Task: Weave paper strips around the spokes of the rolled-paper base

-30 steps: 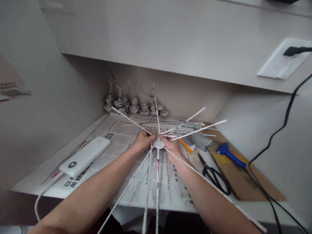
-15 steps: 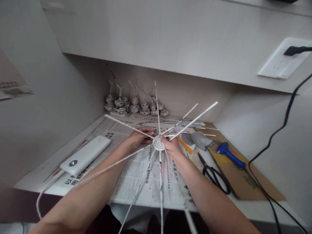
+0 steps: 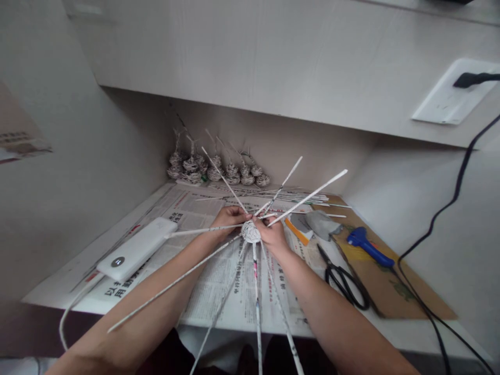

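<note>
Between my hands is a small round woven paper base [image 3: 250,232], with several rolled newspaper sticks [image 3: 257,299] radiating from it like spokes. My right hand [image 3: 272,233] pinches the base at its right edge, thumb on top. My left hand [image 3: 233,216] is closed at the upper left edge, its fingertips pinching a paper stick [image 3: 225,179] where it meets the base. Other spokes run over my left forearm and down past the table's front edge. The undersides of both hands are hidden.
Woven paper gourds [image 3: 192,169] stand along the back wall, with loose paper sticks [image 3: 300,198] before them. A white power bank [image 3: 138,249] lies left. On the right are black scissors [image 3: 344,281], a blue glue gun [image 3: 369,247], a grey bag [image 3: 321,223] and cardboard [image 3: 398,289]. Newspaper [image 3: 211,291] covers the table.
The far upright spoke now leans to the left, and the upper-left spoke has swung down beside my left wrist. My left fingers have come up to the base's edge.
</note>
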### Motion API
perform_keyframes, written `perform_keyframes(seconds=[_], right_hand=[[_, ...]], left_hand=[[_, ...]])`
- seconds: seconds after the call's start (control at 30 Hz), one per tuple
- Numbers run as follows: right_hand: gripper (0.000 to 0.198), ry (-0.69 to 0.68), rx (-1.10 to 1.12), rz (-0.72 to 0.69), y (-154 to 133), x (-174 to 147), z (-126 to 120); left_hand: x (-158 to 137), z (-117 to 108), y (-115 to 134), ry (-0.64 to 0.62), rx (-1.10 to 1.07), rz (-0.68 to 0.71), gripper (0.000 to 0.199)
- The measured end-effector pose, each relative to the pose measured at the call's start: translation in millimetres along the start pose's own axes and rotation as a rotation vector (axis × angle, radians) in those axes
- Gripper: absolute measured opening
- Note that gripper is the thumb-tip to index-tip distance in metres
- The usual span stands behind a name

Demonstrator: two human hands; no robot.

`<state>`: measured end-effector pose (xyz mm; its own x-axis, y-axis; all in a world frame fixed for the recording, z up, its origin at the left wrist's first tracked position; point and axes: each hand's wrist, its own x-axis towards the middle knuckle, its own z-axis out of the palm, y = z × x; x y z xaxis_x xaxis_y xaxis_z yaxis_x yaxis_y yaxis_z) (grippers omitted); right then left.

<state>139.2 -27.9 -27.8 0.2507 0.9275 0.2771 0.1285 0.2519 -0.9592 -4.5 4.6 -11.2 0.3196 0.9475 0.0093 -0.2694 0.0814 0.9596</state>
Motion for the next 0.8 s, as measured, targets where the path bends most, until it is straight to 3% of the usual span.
perform_keyframes(seconds=[0.2,0.6,0.8], right_hand=[[0.023,0.046,-0.014,0.007,-0.1,-1.3,0.5],[0.019,-0.025,-0.068,-0.055,-6.7,-2.8,-1.7],[0.029,-0.051,0.186,0.115,-4.5,2.5,0.2]], left_hand=[[-2.4,2.8,-0.6,-0.038,-0.01,-0.008,0.04],[-6.3,-1.8,6.3,-0.07,0.085,-0.09,0.038],[-1.8,-3.7,7.4,0.014,0.091,0.045,0.035]])
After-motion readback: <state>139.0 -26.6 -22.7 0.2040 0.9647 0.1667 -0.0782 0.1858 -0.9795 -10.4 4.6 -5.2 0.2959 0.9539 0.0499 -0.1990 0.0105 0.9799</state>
